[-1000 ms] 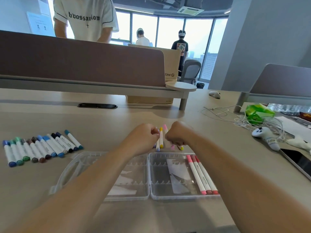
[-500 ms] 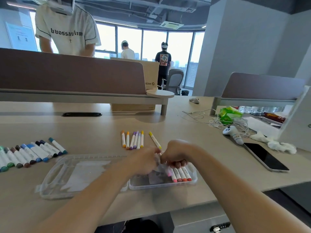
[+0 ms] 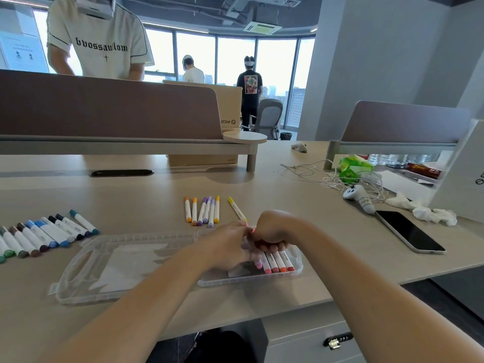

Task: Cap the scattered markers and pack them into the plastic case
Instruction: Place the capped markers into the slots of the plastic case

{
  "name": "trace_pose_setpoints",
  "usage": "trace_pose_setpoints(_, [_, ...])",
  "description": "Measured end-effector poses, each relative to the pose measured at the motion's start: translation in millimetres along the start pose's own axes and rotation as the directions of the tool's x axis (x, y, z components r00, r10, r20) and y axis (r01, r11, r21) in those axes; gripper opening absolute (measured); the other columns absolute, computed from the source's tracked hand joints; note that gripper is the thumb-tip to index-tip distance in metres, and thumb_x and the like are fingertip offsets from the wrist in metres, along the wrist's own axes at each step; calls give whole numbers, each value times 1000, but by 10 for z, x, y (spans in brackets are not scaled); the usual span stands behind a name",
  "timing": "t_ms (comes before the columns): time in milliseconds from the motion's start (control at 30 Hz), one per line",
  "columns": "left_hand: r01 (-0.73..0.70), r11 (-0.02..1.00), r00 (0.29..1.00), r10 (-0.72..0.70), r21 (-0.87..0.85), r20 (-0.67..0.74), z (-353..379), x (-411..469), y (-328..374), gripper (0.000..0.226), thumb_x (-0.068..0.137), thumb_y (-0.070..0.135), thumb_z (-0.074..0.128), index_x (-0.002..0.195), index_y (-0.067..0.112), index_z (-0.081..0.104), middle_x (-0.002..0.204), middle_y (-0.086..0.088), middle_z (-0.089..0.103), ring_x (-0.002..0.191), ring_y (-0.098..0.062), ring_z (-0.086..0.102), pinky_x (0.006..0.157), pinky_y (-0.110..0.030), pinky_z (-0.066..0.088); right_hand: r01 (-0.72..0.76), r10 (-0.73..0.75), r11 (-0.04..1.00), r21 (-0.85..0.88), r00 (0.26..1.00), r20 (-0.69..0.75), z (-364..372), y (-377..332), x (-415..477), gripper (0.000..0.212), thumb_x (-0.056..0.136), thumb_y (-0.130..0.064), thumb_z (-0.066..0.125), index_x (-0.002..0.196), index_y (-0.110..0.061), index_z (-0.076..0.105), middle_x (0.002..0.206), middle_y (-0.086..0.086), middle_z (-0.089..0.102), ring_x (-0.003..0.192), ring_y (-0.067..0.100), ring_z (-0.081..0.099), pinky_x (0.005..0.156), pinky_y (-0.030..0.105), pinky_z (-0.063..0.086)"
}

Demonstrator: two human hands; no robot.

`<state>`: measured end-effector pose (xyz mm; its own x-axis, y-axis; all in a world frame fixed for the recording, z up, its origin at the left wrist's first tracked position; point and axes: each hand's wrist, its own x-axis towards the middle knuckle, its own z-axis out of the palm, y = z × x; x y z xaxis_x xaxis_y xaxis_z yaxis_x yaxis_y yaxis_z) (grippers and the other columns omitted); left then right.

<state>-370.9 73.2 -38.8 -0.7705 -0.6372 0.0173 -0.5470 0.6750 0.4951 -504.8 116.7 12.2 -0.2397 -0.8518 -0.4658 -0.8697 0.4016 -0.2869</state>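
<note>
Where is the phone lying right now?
In the head view, the phone lies screen up on the right of the table, near its front edge, just nearer than the white controller and crumpled tissues.

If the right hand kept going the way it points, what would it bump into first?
Most likely the left hand, right next to it above the plastic case; they may already touch.

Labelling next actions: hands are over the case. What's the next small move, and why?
Probably press the pink marker down into the case beside the red markers; the left hand and right hand both hold it right there.
</note>
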Motion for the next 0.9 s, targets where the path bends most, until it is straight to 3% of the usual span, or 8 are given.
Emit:
trace_pose_setpoints(100, [-2,998,1000,2,70,-7,-1,-12,-3,60,85,48,67,138,27,51,147,11,39,132,-12,39,111,-32,33,-8,8,1000,3,1000,2,12,39,23,41,95,-24,48,56,-12,46,53,4,44,42,16,34,43,23,27])
trace_pose_setpoints(200, [11,998,1000,-11,63,-2,-22,-28,18,69,80,53,69,139,25,49,145,7,44,129,-15,43,108,-39,39,-12,12,999,49,1000,9,23,55,72,36,91,-21,55,58,-12,47,57,5,45,45,16,36,44,24,28])
trace_pose_setpoints(367, [46,994,998,-50,99,36,-30,-25,13,75,80,60,67,143,23,47,149,12,39,131,-14,41,110,-38,38,-10,10,1000,9,1000,17,2,40,91,38,93,-25,60,60,-11,50,56,4,47,44,15,38,45,23,33])
trace_pose_setpoints(533, [53,994,997,-58,97,48,-42,-11,48,64,73,60,74,126,29,57,125,8,60,107,-16,58,93,-40,52,-31,33,996,-84,999,20,5,1,111,41,97,-27,57,60,-12,48,50,1,46,34,11,38,41,17,33])
trace_pose_setpoints(833, [34,998,997,-38,61,70,-109,-77,92,62,77,57,72,129,25,58,127,8,57,111,-16,56,96,-37,49,-14,18,984,-179,1000,25,-9,-62,92,41,96,-24,55,58,-10,48,42,0,45,26,10,36,36,12,31])
trace_pose_setpoints(900, [76,997,994,-73,-36,81,-165,-98,67,53,83,52,69,128,26,57,115,4,64,92,-15,63,82,-32,54,-11,12,982,-186,1000,8,-29,-72,92,41,96,-25,55,58,-11,50,43,0,46,29,11,38,40,16,32])
